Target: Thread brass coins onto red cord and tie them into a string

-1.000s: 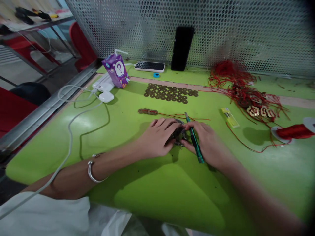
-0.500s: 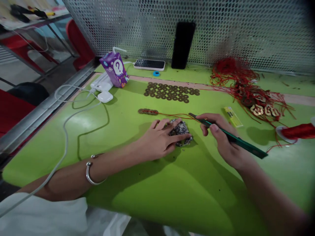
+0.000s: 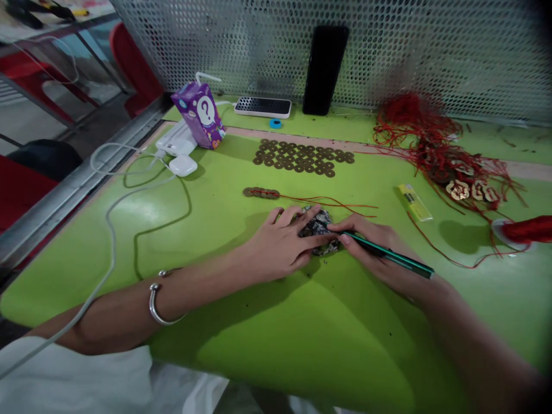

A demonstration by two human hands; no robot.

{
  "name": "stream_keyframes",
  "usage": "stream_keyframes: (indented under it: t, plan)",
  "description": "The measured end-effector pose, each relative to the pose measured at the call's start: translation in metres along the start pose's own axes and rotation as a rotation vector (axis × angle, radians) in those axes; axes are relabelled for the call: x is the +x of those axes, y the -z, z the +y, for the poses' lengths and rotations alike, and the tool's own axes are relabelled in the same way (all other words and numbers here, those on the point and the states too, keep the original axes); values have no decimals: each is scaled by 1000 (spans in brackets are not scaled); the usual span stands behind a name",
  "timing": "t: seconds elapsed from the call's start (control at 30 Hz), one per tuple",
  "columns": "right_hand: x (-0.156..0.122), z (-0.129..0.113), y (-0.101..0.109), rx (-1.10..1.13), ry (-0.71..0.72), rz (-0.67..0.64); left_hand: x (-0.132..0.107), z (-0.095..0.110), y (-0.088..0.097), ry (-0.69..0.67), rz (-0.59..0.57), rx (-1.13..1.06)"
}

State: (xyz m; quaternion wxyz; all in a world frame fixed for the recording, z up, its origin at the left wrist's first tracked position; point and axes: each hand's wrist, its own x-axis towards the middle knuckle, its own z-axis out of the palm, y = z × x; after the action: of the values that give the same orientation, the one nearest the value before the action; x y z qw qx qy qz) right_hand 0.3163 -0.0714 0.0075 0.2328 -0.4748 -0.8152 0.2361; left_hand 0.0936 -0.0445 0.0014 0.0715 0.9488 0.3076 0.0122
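My left hand rests on a dark, speckled grey lump, its spread fingers straddling the lump and holding it against the table. My right hand grips a slim green utility knife. The knife's front end is at the lump's right side, where fingers hide the blade. Just behind the lump, a short row of overlapping brown coins is threaded on red cord. That cord trails right to loose ends behind my right hand.
Brown coins lie in rows farther back. A tangle of red cords with gold ornaments, a yellow packet and a red thread spool are right. A juice box, white cable and phone stand left and behind.
My right hand has brought the knife left and down to the lump. The red cord that ran to the knife now lies loose on the table. My left hand stays on the lump.
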Motion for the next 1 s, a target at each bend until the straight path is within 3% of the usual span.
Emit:
stream_keyframes:
  t: [0.33,0.57,0.73,1.0]
  plan:
    - [-1,-7,13,10,-51,14,1,-1,-3,-9,13,-5]
    - [1,1,4,21,-28,110,1,-1,-2,-7,2,-7]
    - [2,7,-3,21,-27,60,2,-1,-4,-10,13,2]
    - [3,-4,7,-34,-37,31,2,-1,-5,-1,23,13]
